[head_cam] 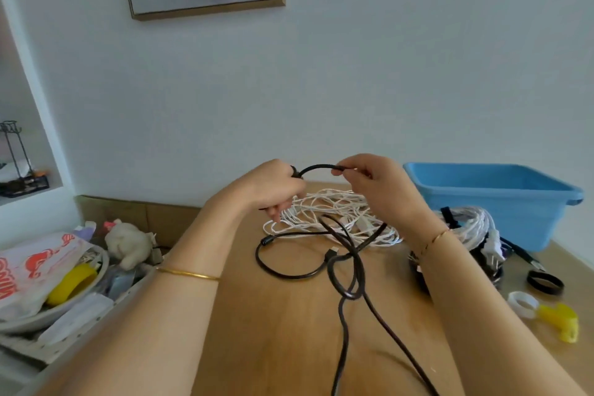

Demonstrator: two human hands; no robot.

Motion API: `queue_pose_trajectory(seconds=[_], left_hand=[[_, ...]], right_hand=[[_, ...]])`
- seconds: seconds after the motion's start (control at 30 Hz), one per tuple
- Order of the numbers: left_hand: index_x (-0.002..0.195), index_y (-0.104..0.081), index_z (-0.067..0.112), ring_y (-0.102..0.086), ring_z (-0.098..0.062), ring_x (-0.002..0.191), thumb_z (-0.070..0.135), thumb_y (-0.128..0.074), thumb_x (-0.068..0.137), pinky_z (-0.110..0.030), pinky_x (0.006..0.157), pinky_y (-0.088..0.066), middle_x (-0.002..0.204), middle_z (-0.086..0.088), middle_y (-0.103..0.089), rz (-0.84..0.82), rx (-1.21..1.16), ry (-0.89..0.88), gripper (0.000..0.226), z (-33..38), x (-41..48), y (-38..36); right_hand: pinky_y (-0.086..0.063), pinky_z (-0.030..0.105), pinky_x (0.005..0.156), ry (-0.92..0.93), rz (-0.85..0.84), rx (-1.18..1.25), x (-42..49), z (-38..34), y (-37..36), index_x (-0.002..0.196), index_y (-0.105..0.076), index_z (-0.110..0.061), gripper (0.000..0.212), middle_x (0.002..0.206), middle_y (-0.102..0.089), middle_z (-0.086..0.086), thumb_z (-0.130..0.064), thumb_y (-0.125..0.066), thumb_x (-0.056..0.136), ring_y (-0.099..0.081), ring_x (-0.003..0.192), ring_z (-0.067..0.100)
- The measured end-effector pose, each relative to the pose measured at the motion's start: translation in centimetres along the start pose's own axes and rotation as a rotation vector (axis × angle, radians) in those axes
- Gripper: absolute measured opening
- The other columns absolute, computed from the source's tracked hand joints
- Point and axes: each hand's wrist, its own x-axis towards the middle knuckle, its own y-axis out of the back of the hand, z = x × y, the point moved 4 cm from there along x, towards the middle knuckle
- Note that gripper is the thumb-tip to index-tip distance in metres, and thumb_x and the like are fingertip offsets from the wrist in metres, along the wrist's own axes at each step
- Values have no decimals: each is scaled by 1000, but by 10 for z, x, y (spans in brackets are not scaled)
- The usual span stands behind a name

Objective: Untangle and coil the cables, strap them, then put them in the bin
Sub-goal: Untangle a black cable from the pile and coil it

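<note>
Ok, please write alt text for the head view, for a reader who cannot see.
The left hand grips and the right hand pinches a black cable, arched between them above a wooden table. Tangled white cables lie behind it; a blue bin stands at the right.

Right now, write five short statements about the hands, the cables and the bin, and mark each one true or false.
1. The left hand and the right hand both grip the black cable above the table. True.
2. The blue bin stands at the table's near left corner. False: the blue bin stands at the far right.
3. Tangled white cables lie on the table beyond the hands. True.
4. The black cable is neatly coiled and strapped. False: it trails in loose loops across the table.
5. A coiled white bundle lies just in front of the bin. True.
</note>
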Motion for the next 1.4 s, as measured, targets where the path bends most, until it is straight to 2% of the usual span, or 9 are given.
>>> queue_pose_trajectory(seconds=[0.17,0.33,0.4,0.5,0.63,0.8,0.97,1.17,1.4], left_hand=[[80,-76,8,-24,-5,33,19,-52,83,-22,44,-35,37,9,-27,-369,-766,-68,27,-3,-7,-14],[116,-59,-9,-29,-6,40,14,-46,93,-21,49,-42,45,6,-35,-925,-1551,-233,35,-4,0,-31],[120,-53,-12,-35,-8,42,12,-42,92,-25,57,-47,47,3,-41,-856,-1775,-253,38,-3,5,-26],[123,-48,-16,-42,-9,39,8,-42,85,-34,71,-59,50,2,-45,-432,-1957,-215,46,-7,12,-19],[124,-42,-13,-48,-9,46,13,-38,98,-47,80,-57,56,0,-50,-8,-1853,-231,37,-7,21,-16],[89,-50,5,-63,-14,60,13,-40,102,-48,87,-53,73,-8,-70,293,-1417,-278,18,-13,24,-16],[95,-51,2,-63,-4,65,17,-40,102,-5,67,-42,83,-3,-70,583,-440,-275,20,-10,16,-12],[93,-49,5,-58,-7,66,23,-43,100,-26,59,-44,85,-6,-67,289,174,-46,20,-12,16,-17],[98,-61,-1,-63,-14,62,40,-61,88,-34,72,-53,70,-10,-71,-120,25,-133,42,19,-13,-19]], right_hand=[[-44,20,61,35,94,-9,8,29,-7,97,-70,-15,17,81,-64,-3,-22,-55,93,-54,68,9],[-49,22,47,-118,-24,354,6,42,-31,94,-70,-20,17,63,-50,-4,-21,-53,95,-47,44,3],[-48,24,48,-191,-119,421,4,48,-41,100,-70,-13,22,60,-46,-3,-22,-50,97,-44,42,5],[-50,20,47,-260,-321,473,0,50,-56,108,-66,-13,24,65,-48,1,-22,-46,99,-48,48,11],[-56,24,57,-234,-530,358,-7,38,-73,117,-55,-15,22,67,-56,3,-10,-50,96,-53,52,8],[-57,28,70,-189,-714,55,-14,23,-80,103,-52,-11,24,81,-66,2,-9,-66,84,-61,70,15],[-45,26,60,-89,-709,-274,-12,11,-67,82,-57,-14,12,73,-54,-1,-17,-68,80,-50,63,12],[-42,29,61,-9,-161,-560,-1,-4,-29,73,-58,-26,5,81,-49,-8,-23,-60,77,-50,80,17],[-50,41,78,114,131,-328,7,5,-11,84,-69,-21,26,100,-59,0,-1,-53,80,-56,95,23]])
